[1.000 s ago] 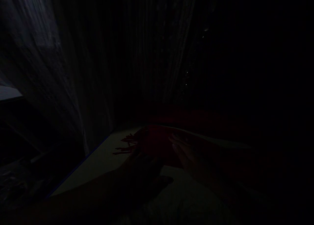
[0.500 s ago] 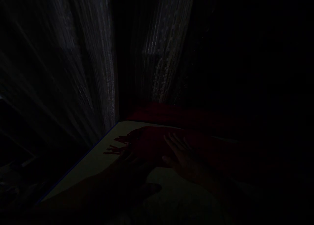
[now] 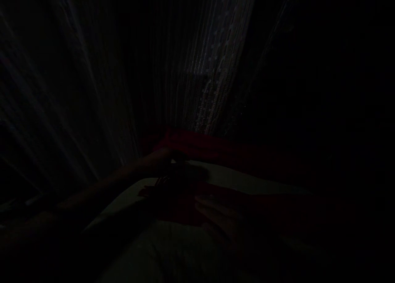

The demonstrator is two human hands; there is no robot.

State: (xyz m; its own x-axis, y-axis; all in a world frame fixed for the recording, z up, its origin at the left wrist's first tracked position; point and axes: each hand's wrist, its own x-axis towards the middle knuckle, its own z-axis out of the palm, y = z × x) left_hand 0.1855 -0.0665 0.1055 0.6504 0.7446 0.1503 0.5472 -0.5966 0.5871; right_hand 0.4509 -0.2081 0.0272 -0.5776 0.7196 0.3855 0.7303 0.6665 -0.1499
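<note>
The scene is very dark. A dark red cloth (image 3: pixel 182 205) with a fringe at its left end lies on a pale flat surface (image 3: pixel 234 177). My left hand (image 3: pixel 180 164) reaches from the lower left to the far edge of the cloth; its fingers are lost in shadow. My right hand (image 3: pixel 216 217) rests on the cloth nearer to me, and its faintly visible fingers lie stretched out flat, pointing left.
More red fabric (image 3: pixel 197 144) lies along the back of the surface. Pale striped curtains (image 3: pixel 212 85) hang behind it. The surface's left edge drops into darkness at the lower left.
My left arm has swung forward and up to the far edge of the cloth. My right hand has slid a little nearer to me. The view has shifted.
</note>
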